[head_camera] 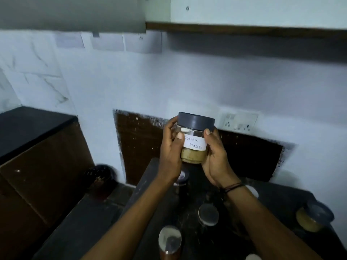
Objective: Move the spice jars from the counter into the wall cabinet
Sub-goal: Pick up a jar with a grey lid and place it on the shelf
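A clear spice jar (193,145) with a grey lid, brown powder and a white label reading "Garam Masala" is held up in front of the wall, above the counter. My left hand (170,152) grips its left side and my right hand (216,158) grips its right side, thumbs on the front. Several more jars stand on the dark counter (281,196) below: a steel-lidded one (208,214), another (170,239) near the front, and a grey-lidded jar of yellow powder (313,216) at the right. The wall cabinet (253,14) hangs overhead, its open door (73,15) at the upper left.
A wall socket (239,121) sits just right of the held jar. A lower dark counter with brown cabinet fronts (37,166) stands at the left, and a dark round bin (101,175) is on the floor beside it.
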### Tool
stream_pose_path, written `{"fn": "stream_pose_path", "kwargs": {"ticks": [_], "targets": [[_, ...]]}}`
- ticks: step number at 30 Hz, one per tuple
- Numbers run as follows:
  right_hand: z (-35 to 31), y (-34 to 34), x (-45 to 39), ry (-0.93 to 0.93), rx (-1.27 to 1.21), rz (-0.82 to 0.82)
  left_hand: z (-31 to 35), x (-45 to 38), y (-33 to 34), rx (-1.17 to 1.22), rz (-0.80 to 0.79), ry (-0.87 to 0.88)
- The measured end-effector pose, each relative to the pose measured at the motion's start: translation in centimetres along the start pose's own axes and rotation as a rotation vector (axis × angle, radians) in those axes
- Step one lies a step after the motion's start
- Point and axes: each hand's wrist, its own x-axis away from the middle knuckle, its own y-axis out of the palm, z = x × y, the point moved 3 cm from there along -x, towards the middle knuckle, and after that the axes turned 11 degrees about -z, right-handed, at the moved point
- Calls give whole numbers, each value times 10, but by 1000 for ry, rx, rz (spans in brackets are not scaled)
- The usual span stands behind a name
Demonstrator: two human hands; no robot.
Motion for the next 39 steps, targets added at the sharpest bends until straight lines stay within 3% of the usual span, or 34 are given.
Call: {"fn": "stream_pose_path", "kwargs": {"ticks": [8,17,23,31,39], "targets": [[-118,33,-65,-184,248,-78,95,-98,29,-79,-50,197],[-201,65,-126,-326,368,-106,158,-184,43,-106,-65,355],[-210,62,-154,-349,382,-101,157,-216,41,-134,-78,369],[-253,36,-201,-362,668,-122,167,-267,38,-350,-94,358],[-269,26,-278,-232,885,-177,158,-335,16,-396,-129,173]]}}
